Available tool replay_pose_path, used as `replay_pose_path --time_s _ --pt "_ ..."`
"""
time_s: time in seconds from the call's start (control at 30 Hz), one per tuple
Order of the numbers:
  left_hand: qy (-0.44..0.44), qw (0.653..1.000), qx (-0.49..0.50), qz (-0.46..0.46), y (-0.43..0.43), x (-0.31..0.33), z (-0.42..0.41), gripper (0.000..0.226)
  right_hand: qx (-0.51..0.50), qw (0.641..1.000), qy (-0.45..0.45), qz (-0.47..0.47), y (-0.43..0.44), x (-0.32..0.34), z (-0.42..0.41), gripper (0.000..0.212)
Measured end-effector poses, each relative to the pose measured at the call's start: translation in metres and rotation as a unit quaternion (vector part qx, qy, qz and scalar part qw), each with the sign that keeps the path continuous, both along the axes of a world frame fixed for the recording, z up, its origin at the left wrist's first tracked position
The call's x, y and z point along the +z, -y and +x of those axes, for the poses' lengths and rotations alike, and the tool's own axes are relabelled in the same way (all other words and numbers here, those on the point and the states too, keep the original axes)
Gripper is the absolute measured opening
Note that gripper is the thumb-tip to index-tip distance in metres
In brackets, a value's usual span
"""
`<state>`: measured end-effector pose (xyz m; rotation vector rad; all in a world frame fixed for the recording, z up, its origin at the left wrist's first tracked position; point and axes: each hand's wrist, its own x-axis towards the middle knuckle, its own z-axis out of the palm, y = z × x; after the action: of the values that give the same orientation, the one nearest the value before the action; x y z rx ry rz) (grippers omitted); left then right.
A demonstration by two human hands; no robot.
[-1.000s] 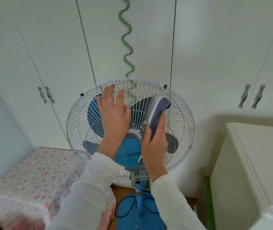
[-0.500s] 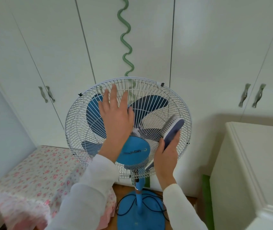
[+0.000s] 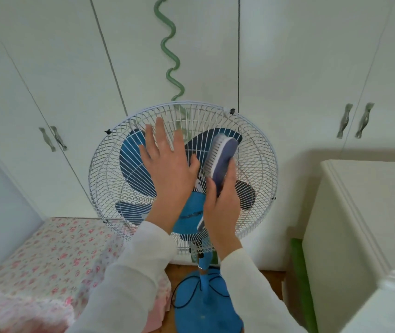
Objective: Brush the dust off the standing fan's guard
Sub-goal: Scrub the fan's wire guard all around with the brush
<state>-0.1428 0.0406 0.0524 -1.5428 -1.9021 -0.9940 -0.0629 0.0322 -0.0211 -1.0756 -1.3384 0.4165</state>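
Here, at the centre of the frame, a person's left hand [image 3: 167,164] lies flat and open, fingers spread, on the white wire guard [image 3: 259,164] of a blue standing fan, gripping nothing. Just to its right, the right hand [image 3: 220,207] is closed around the handle of a brush [image 3: 220,157], whose white bristles meet the wires right of the hub [image 3: 189,213].

The risks look modest. The fan stands on a thin pole [image 3: 203,260] over a round base [image 3: 206,306], so a hard stroke could rock or tip it should the bracing palm lift away. Bristles might also snag between the wires, and loosened dust could drift onto the floral cover [image 3: 47,255] at lower left.

A black cord [image 3: 184,296] loops over the base. White wardrobe doors [image 3: 299,56] fill the background, a wavy green strip [image 3: 167,44] hanging at upper centre. A white cabinet [image 3: 360,224] crowds the right edge, leaving the guard's right side the tighter reach.
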Motion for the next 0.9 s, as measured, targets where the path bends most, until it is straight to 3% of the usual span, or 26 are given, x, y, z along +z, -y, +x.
replay_pose_path --time_s 0.13,0.3,0.4,0.6,0.9 --pt "0.0 1.0 0.001 0.014 -0.003 -0.003 -0.005 0.049 -0.043 0.991 -0.107 -0.07 -0.006 -0.026 0.004 0.058" --pt "-0.011 1.0 0.003 0.01 -0.003 -0.006 -0.008 0.046 -0.088 0.97 -0.169 -0.152 -0.007 -0.059 0.007 0.056" --pt "-0.028 1.0 -0.004 0.001 -0.001 -0.008 -0.015 0.05 -0.09 0.964 -0.204 -0.142 -0.004 -0.059 0.0 0.055" --pt "-0.026 1.0 -0.008 0.004 0.0 -0.008 -0.013 0.054 -0.019 0.987 -0.152 -0.053 0.003 -0.045 -0.029 0.057" --pt "-0.033 0.999 0.004 0.033 -0.003 -0.015 -0.006 0.052 -0.078 0.965 -0.168 -0.183 0.009 -0.12 -0.004 0.053"
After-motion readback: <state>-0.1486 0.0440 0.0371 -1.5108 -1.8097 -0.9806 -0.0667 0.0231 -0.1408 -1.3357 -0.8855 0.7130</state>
